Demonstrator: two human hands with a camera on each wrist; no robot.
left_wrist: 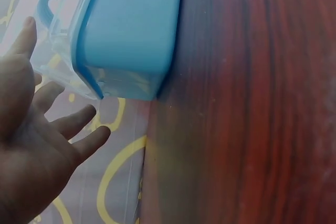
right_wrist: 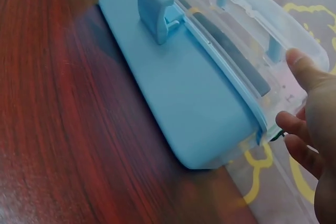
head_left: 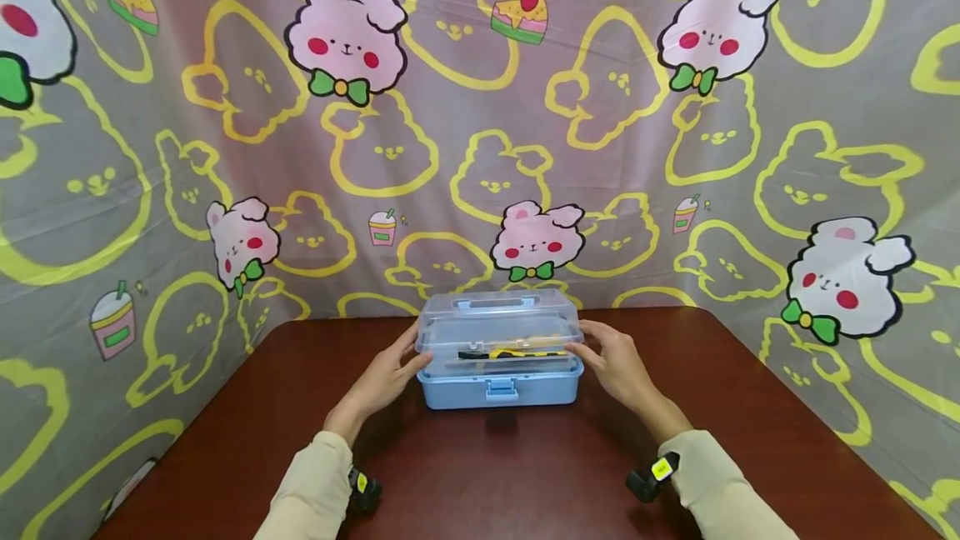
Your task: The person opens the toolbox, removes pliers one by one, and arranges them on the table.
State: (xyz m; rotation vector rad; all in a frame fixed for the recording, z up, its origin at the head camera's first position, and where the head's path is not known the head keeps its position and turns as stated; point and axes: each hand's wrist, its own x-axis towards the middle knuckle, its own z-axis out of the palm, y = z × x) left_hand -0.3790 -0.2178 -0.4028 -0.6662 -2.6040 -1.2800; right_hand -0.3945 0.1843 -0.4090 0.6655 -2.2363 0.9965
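A light blue toolbox [head_left: 457,392] stands on the table, its clear lid [head_left: 442,332] raised a little off the base. My left hand [head_left: 382,377] holds the lid's left end, thumb at the front; the other fingertips are spread beside it in the left wrist view. At the right end, my right hand [head_left: 621,363] holds the lid, with its thumb [right_wrist: 303,66] on the clear plastic and the other fingers loosely bent. The front latch [right_wrist: 156,11] hangs unfastened. Through the lid shows a yellow and black item [head_left: 525,353], too blurred to name.
The dark red-brown wooden table [head_left: 495,473] spreads around the toolbox. Behind it and at both sides hangs a grey curtain [head_left: 450,215] with cartoon rabbits. A small dark patch [head_left: 501,418] lies just in front of the box.
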